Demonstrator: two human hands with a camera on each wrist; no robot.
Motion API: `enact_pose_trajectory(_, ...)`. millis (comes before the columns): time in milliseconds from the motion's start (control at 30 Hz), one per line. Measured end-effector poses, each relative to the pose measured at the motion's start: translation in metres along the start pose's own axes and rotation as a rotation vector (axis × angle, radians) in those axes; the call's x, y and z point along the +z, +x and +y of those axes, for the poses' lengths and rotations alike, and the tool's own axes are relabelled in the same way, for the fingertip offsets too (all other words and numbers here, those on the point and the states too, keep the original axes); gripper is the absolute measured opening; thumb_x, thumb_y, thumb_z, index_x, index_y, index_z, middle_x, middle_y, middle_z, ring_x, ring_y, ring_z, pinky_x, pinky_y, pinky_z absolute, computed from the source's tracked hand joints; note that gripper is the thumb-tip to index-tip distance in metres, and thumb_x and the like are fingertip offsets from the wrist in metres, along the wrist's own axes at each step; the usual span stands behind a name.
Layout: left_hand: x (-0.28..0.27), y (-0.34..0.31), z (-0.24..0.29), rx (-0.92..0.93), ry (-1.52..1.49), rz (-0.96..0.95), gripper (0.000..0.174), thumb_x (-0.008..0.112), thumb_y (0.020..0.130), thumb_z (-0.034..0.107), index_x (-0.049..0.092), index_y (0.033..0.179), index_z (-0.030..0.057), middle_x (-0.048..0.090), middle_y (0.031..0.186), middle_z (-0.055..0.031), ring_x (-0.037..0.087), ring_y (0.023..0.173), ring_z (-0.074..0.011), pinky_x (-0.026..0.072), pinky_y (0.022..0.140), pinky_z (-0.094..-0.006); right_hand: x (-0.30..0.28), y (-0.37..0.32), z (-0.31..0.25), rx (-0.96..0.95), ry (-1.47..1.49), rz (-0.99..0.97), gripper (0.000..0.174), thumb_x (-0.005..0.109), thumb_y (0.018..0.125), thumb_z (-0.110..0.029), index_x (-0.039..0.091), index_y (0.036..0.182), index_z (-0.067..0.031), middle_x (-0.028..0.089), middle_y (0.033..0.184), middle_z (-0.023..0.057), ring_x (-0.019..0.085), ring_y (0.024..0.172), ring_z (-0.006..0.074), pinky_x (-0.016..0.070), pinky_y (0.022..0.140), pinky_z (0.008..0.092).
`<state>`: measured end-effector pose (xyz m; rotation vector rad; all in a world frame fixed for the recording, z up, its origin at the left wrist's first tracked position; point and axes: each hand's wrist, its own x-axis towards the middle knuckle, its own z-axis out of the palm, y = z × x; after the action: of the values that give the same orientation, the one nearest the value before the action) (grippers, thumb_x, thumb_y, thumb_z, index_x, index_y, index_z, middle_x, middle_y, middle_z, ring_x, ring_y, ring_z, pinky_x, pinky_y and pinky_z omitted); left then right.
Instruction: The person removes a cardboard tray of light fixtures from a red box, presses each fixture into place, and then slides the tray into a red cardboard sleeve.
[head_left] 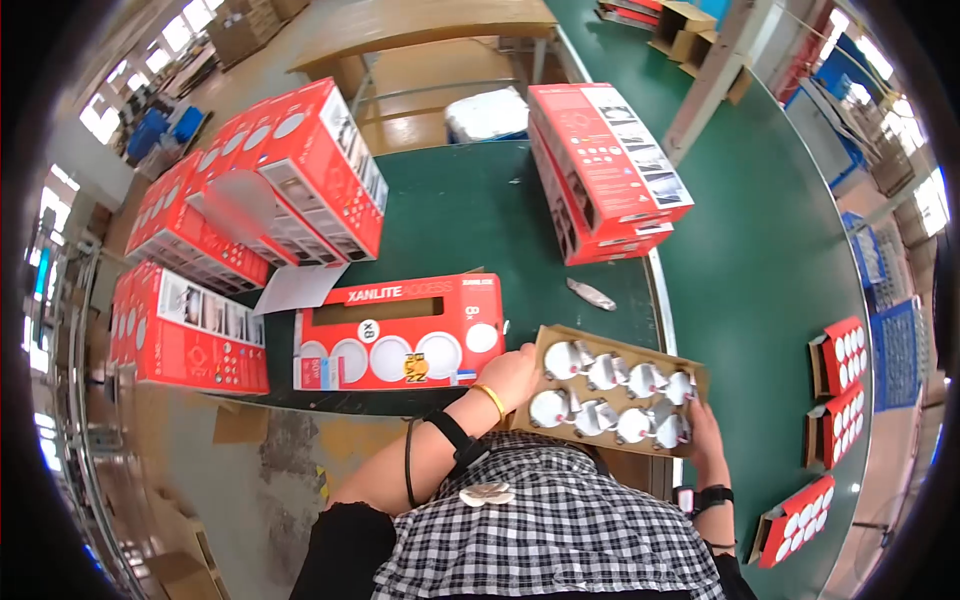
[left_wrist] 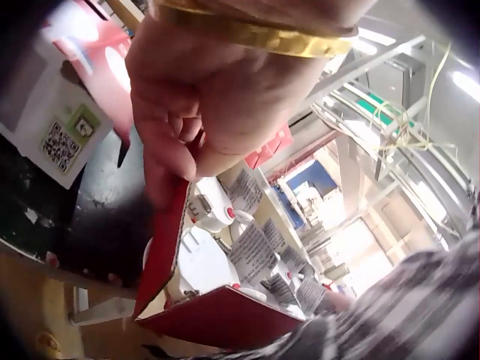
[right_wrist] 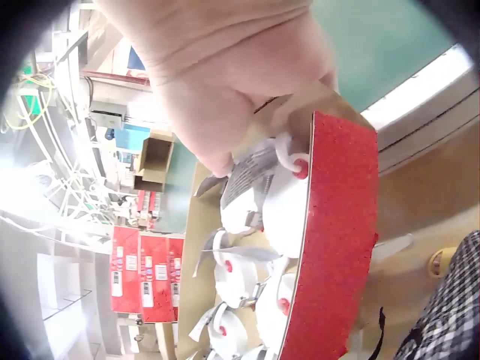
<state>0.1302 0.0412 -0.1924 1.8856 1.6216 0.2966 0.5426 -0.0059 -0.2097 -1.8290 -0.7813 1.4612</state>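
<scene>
Held close in front of the body is an open-topped cardboard box, brown inside and red outside. Two rows of white round fittings fill it, with folded printed paper slips tucked among them. My left hand pinches the box's left end wall; the left wrist view shows its thumb and fingers at the top edge of that red wall. At the opposite end my right hand grips the wall, thumb over the rim beside a paper slip. Its other fingers are mostly hidden behind the cardboard.
A red XANLITE carton with a cut-out window lies left of the box. Red cartons stand at the left, with a stack farther back. A small pale object lies on the green table. Smaller red boxes line the right side.
</scene>
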Motion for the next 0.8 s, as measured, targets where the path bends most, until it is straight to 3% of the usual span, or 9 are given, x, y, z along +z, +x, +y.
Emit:
enact_pose_trajectory(167,-0.065,-0.023,0.000,0.012,-0.146,0.150,0.028,0.064,0.092,0.021,0.054,0.102,-0.0035,0.068,0.086,-0.0271,0.067,0.086,-0.0456,0.0543,0.074,-0.0538,0.024,-0.035,-0.082,-0.116,-0.046,-0.021,0.052,0.053,0.105,-0.038,0.049,0.144,-0.0045,0.060,0.136,0.0079,0.057,0.122,0.0206,0.0463,0.102,0.0353)
enact_pose_trajectory(233,-0.108,-0.045,-0.017,-0.156,-0.234,0.125,0.030,0.064,0.093,0.022,0.056,0.110,-0.0012,0.068,0.094,-0.0252,0.067,0.089,-0.0434,0.0534,0.075,-0.0496,0.062,-0.047,-0.110,-0.148,-0.020,-0.104,0.054,0.055,0.104,-0.036,0.048,0.145,-0.0019,0.059,0.137,0.0095,0.057,0.122,0.0205,0.0453,0.103,0.0341)
enact_pose_trajectory(367,-0.155,-0.107,-0.122,-0.194,-0.523,0.378,0.027,0.064,0.096,0.015,0.059,0.117,-0.0001,0.072,0.095,-0.0137,0.069,0.081,-0.0231,0.0533,0.072,-0.0370,0.168,-0.055,-0.130,-0.233,-0.030,-0.334,0.053,0.057,0.104,-0.028,0.044,0.147,-0.0009,0.060,0.135,0.0080,0.057,0.120,0.0164,0.0452,0.103,0.0318)
enact_pose_trajectory(533,-0.198,-0.185,-0.230,-0.332,-0.438,0.567,0.026,0.063,0.096,0.019,0.060,0.114,0.0000,0.068,0.092,-0.0162,0.066,0.080,-0.0267,0.0507,0.075,-0.0375,0.319,-0.059,-0.119,-0.248,0.039,-0.547,0.049,0.057,0.105,-0.019,0.043,0.148,-0.0023,0.061,0.134,0.0074,0.059,0.117,0.0146,0.0464,0.101,0.0301)
enact_pose_trajectory(600,-0.205,-0.197,-0.248,-0.338,-0.401,0.541,0.019,0.060,0.100,0.010,0.059,0.115,-0.0016,0.067,0.099,-0.0052,0.059,0.090,-0.0089,0.0504,0.079,-0.0289,0.352,-0.061,-0.116,-0.279,-0.019,-0.513,0.047,0.058,0.104,-0.020,0.044,0.146,-0.0023,0.062,0.132,0.0068,0.059,0.115,0.0134,0.0475,0.099,0.0294)
enact_pose_trajectory(633,-0.197,-0.196,-0.265,-0.328,-0.482,0.551,0.020,0.061,0.099,0.012,0.059,0.114,-0.0017,0.066,0.098,-0.0077,0.059,0.090,-0.0107,0.0501,0.080,-0.0301,0.363,-0.059,-0.111,-0.307,-0.018,-0.494,0.043,0.058,0.104,-0.020,0.048,0.141,-0.0003,0.063,0.128,0.0070,0.060,0.112,0.0131,0.0486,0.096,0.0290)
enact_pose_trajectory(667,-0.191,-0.196,-0.277,-0.361,-0.446,0.491,0.027,0.064,0.096,0.020,0.060,0.113,-0.0006,0.063,0.092,-0.0176,0.063,0.085,-0.0296,0.0504,0.080,-0.0377,0.368,-0.056,-0.107,-0.309,-0.034,-0.491,0.043,0.058,0.104,-0.020,0.048,0.141,-0.0003,0.063,0.128,0.0070,0.060,0.112,0.0131,0.0486,0.096,0.0290)
enact_pose_trajectory(733,-0.170,-0.190,-0.295,-0.197,-0.209,0.626,0.030,0.066,0.096,0.022,0.060,0.113,-0.0017,0.060,0.099,-0.0187,0.062,0.093,-0.0324,0.0501,0.086,-0.0384,0.368,-0.044,-0.097,-0.312,-0.168,-0.386,0.040,0.058,0.104,-0.020,0.052,0.139,0.0004,0.065,0.125,0.0071,0.061,0.110,0.0133,0.0489,0.094,0.0292)
enact_pose_trajectory(800,-0.164,-0.193,-0.286,-0.206,-0.335,0.609,0.033,0.066,0.096,0.023,0.061,0.116,-0.0022,0.060,0.111,-0.0192,0.060,0.103,-0.0347,0.0492,0.091,-0.0404,0.355,-0.029,-0.088,-0.342,-0.160,-0.333,0.040,0.059,0.103,-0.019,0.053,0.137,0.0017,0.067,0.117,0.0071,0.061,0.105,0.0122,0.0492,0.092,0.0286)
